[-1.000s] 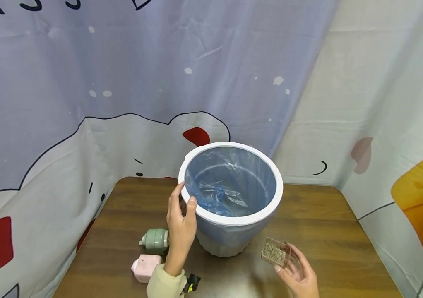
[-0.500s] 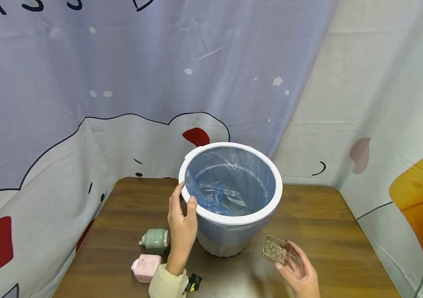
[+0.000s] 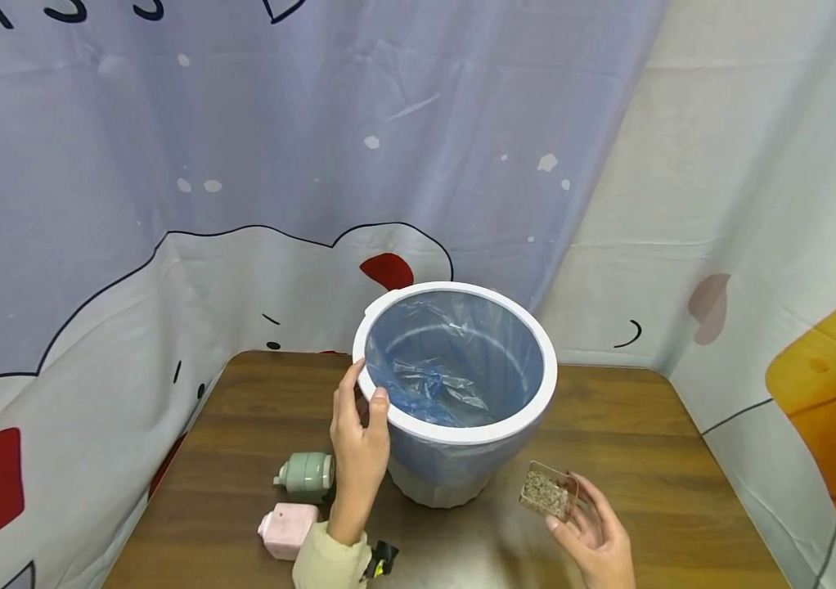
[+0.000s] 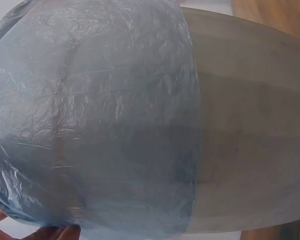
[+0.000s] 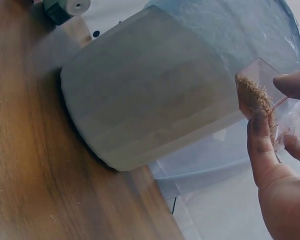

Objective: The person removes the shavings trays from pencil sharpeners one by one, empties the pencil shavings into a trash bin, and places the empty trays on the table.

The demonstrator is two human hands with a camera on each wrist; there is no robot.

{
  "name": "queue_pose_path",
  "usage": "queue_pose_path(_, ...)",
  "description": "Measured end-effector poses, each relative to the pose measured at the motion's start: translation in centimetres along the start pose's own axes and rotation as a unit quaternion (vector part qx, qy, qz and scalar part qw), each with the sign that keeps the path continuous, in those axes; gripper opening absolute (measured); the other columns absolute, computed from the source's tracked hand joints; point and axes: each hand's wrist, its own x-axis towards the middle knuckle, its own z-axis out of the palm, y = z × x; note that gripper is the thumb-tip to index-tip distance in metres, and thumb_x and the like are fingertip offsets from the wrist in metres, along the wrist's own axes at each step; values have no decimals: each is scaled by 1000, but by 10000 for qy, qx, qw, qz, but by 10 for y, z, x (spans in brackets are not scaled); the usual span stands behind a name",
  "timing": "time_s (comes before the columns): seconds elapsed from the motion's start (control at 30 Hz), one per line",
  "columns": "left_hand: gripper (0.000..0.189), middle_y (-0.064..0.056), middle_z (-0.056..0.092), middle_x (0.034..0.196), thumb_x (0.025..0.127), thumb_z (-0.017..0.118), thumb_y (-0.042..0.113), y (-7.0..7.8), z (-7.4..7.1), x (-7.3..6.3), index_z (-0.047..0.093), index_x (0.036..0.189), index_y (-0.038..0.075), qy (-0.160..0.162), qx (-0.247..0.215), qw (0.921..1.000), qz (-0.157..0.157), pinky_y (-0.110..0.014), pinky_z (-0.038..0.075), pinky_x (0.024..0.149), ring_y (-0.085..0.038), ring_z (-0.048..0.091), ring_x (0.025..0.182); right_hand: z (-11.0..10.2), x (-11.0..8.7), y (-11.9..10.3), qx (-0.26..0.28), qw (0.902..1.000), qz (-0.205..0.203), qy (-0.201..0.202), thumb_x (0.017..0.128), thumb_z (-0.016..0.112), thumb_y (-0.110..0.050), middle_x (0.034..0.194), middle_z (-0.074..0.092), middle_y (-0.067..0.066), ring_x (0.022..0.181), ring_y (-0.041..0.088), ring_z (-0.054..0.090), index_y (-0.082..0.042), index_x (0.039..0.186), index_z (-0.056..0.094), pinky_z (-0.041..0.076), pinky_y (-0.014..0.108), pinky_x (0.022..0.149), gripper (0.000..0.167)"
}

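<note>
A white trash bin, lined with a thin blue plastic bag, stands upright on the wooden table. My left hand grips its rim at the near left side, thumb over the edge. In the left wrist view, fingertips show against the bag folded down outside the bin. To the right of the bin, my right hand holds a small clear plastic box between thumb and fingers. Tan, crumbly grains lie inside the box, which is tilted in the right wrist view.
Left of my left forearm, a green bottle-shaped object and a pink one lie on the table. A printed curtain hangs behind the table and along its sides.
My right hand and the clear box have shifted very slightly up and to the right. The left hand stays on the bin's rim.
</note>
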Motion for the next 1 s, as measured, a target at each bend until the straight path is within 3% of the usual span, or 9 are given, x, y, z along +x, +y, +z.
queue_pose_path(0.13, 47, -1, 48, 127, 90, 53, 30, -1, 0, 0, 43, 136, 30, -14, 61, 10000, -5, -50, 40, 87, -21, 48, 113, -1, 2, -2, 130, 9996, -222, -81, 72, 50, 28, 124, 47, 13, 110, 19, 55, 19, 132, 26, 45, 27, 86, 66)
queue_pose_path(0.37, 47, -3, 48, 127, 90, 53, 30, 1, 0, 0, 42, 136, 31, -15, 91, 10000, -8, -52, 39, 86, -23, 48, 113, -5, 4, -6, -264, 9995, 55, -144, 74, 56, 21, 125, 48, 7, 113, 17, 53, 16, 134, 25, 43, 28, 89, 68)
queue_pose_path(0.7, 48, -3, 48, 127, 90, 52, 29, 1, -2, 0, 42, 136, 31, -80, 109, 9999, -71, -51, 40, 84, -24, 49, 110, -7, 5, -9, -308, 9993, -17, -233, 76, 56, 20, 129, 43, 15, 113, 16, 53, 15, 135, 25, 44, 28, 89, 67)
queue_pose_path(0.87, 48, -3, 48, 127, 90, 52, 28, 1, -2, 0, 42, 136, 30, -90, 91, 9999, -53, -50, 41, 84, -24, 49, 109, -5, 7, -15, -534, 9980, 336, -23, 75, 57, 20, 127, 46, 4, 114, 15, 52, 13, 136, 25, 43, 28, 89, 70)
queue_pose_path(1.0, 48, -4, 48, 126, 90, 53, 27, 0, -2, 1, 42, 136, 29, -101, 67, 9999, 16, -48, 42, 84, -22, 50, 110, -3, 7, -18, -631, 9968, 492, 57, 75, 57, 20, 126, 46, 5, 115, 15, 52, 13, 136, 24, 43, 29, 90, 70)
